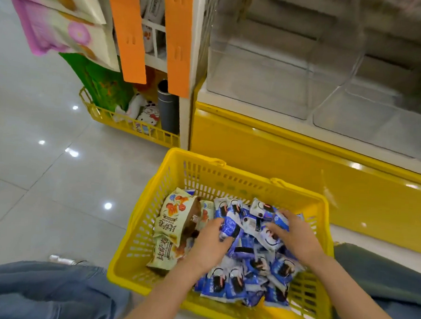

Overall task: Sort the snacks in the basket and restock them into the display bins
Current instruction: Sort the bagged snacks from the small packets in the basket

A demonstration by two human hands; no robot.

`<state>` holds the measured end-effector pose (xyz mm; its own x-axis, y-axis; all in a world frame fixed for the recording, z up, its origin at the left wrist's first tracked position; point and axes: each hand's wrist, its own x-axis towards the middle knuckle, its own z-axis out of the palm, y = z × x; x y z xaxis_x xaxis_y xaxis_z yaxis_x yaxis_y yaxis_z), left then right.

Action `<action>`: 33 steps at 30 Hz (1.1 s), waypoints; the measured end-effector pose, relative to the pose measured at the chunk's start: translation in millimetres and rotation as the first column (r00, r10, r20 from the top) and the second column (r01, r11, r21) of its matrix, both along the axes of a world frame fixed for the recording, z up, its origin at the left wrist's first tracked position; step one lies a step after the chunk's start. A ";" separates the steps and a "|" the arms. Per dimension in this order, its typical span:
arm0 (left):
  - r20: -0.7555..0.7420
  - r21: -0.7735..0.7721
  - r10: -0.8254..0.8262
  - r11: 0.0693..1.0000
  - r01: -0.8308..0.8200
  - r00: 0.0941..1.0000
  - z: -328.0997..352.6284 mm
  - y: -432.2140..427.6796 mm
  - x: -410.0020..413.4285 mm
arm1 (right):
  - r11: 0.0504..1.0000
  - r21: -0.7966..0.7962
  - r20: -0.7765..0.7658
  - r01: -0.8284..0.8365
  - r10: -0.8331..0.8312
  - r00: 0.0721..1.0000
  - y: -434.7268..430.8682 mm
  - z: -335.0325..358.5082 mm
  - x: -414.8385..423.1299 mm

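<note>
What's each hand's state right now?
Left hand: grips a blue packet in the basket.
Right hand: fingers curled over the blue pile; grip cannot be told.
</note>
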<state>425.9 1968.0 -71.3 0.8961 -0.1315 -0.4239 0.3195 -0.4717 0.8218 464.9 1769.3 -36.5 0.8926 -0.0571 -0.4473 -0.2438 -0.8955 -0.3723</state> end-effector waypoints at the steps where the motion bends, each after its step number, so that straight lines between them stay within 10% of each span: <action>1: -0.041 0.011 -0.057 0.998 0.058 0.998 -3.4 -14.8 5.5 | 1.000 -0.015 0.009 0.025 -0.025 1.000 -10.3 -6.0 1.6; 7: -0.232 -0.033 -0.297 0.954 0.297 0.926 -21.6 -54.3 6.3 | 0.995 -0.085 -0.076 0.045 -0.051 0.996 -31.5 -32.9 -1.3; 11: 0.097 0.084 -0.105 0.992 0.097 0.990 -0.2 -16.5 8.1 | 0.997 -0.073 0.224 -0.038 0.053 0.973 -13.2 -21.6 1.9; 16: 0.557 0.373 0.070 0.869 -0.325 0.828 17.5 97.1 18.4 | 0.963 0.120 0.218 -0.241 0.211 0.953 55.3 -23.9 18.7; 20: 0.309 0.394 0.232 0.852 -0.345 0.923 -5.5 147.8 13.3 | 0.942 0.274 -0.031 -0.193 0.209 0.977 121.0 -52.7 37.0; 24: 0.157 0.326 0.270 0.894 -0.308 0.950 -27.5 154.1 -1.6 | 0.845 0.490 -0.327 0.213 -0.049 0.944 169.1 -71.9 46.7; 33: 0.233 0.240 0.329 0.892 -0.382 0.915 -32.0 154.5 -2.4 | 0.840 0.450 -0.272 0.303 -0.194 0.943 172.2 -87.0 41.1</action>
<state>423.5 2122.5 -103.2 0.9247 0.3088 -0.2224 0.3671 -0.5695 0.7355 506.0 1941.5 -123.5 0.7610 0.0052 -0.6487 -0.5533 -0.5169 -0.6532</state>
